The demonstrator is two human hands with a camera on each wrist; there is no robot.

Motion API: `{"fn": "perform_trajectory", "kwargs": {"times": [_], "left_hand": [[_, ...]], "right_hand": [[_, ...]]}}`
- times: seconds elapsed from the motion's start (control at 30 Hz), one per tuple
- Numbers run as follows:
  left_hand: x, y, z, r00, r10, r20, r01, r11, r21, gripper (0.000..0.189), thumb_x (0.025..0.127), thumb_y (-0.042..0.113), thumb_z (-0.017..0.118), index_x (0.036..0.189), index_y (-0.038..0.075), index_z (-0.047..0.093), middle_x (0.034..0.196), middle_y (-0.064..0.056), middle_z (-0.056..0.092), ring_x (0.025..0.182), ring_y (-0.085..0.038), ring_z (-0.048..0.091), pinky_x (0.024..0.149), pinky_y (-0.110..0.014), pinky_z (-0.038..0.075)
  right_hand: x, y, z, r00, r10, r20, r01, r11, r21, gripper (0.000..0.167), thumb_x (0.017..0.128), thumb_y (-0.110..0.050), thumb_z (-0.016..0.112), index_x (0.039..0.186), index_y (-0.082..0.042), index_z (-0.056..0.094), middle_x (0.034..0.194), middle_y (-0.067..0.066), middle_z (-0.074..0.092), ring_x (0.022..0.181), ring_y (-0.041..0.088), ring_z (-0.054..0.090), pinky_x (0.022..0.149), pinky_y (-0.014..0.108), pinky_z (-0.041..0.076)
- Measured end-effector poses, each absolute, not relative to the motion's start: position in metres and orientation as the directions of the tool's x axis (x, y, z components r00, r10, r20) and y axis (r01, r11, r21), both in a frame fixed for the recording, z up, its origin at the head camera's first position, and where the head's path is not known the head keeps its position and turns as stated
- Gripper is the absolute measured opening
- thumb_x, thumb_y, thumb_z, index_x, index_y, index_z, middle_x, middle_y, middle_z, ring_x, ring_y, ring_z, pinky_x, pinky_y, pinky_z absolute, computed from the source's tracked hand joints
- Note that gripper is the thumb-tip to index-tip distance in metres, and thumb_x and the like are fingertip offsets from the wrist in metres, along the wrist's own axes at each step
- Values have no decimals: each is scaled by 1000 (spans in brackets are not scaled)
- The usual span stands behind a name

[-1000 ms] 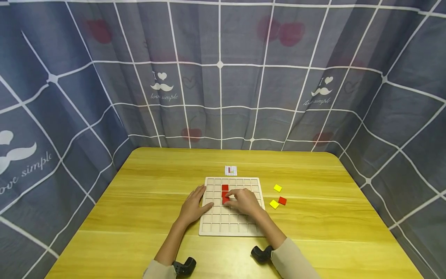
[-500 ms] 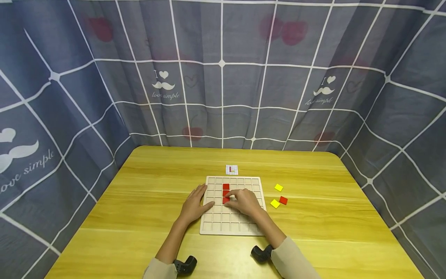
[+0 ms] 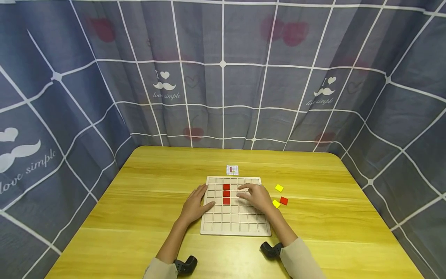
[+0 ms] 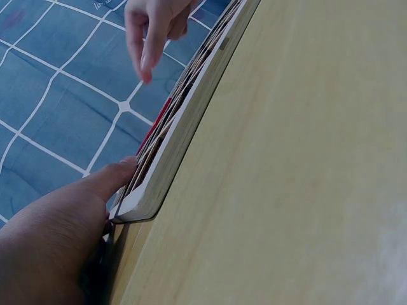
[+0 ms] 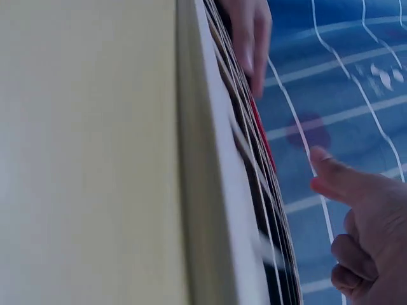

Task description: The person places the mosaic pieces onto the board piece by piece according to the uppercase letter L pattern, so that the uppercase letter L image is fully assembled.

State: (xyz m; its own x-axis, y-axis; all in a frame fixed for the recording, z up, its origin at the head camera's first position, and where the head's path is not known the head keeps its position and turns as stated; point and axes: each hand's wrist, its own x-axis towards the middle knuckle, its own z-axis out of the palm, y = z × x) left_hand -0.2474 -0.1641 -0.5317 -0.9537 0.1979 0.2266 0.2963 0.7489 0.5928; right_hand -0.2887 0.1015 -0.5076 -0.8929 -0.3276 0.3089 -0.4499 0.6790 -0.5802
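Note:
A pale wooden grid board [image 3: 216,228] lies on the table, with three red square tiles [image 3: 226,193] stacked in one column of its cells. My left hand [image 3: 193,205] rests along the board's left edge, fingers straight and thumb over the top; the left wrist view shows that thumb [image 4: 117,175] on the rim. Over the right half of the board hovers my right hand [image 3: 256,197], holding nothing, to the right of the red column. Its thumb and forefinger point left and stand apart from the board in the right wrist view, other fingers [image 5: 353,264] curled.
Right of the board lie two yellow tiles [image 3: 279,188], the nearer one partly hidden by my right hand, and a loose red tile [image 3: 283,201]. A small printed grid card [image 3: 232,170] sits just beyond the board. A checked curtain [image 3: 240,85] surrounds the table.
My right hand has let go of the nearest red tile in the column and moved right, away from it. The three tiles now show fully. My left hand stays put.

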Motion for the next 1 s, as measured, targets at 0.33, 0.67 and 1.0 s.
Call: {"fn": "perform_trajectory", "kwargs": {"times": [0.33, 0.67, 1.0], "left_hand": [[-248, -163, -533, -954, 195, 228, 295, 758, 582, 76, 83, 45, 63, 140, 3, 37, 145, -14, 34, 134, -32, 26, 109, -46, 19], [-248, -163, -532, -955, 188, 230, 290, 755, 588, 75, 83, 45, 63, 140, 3, 38, 145, -14, 34, 134, -32, 27, 107, -50, 22], [-247, -162, -530, -954, 194, 230, 295, 747, 596, 75, 84, 45, 62, 141, 3, 38, 145, -14, 34, 134, -33, 26, 106, -53, 23]], "right_hand": [[-295, 173, -499, -928, -121, 352, -339, 665, -665, 32, 80, -33, 71, 104, -11, 71, 42, -7, 24, 39, 8, 15, 37, 21, 18], [-290, 226, -502, -943, -15, 332, -252, 682, -686, 38, 79, -37, 71, 106, -10, 70, 44, -6, 23, 39, 8, 15, 36, 23, 20], [-270, 265, -512, -966, -19, 258, -205, 664, -719, 41, 79, -41, 70, 108, -13, 69, 46, -6, 23, 39, 9, 17, 34, 23, 24]]}}
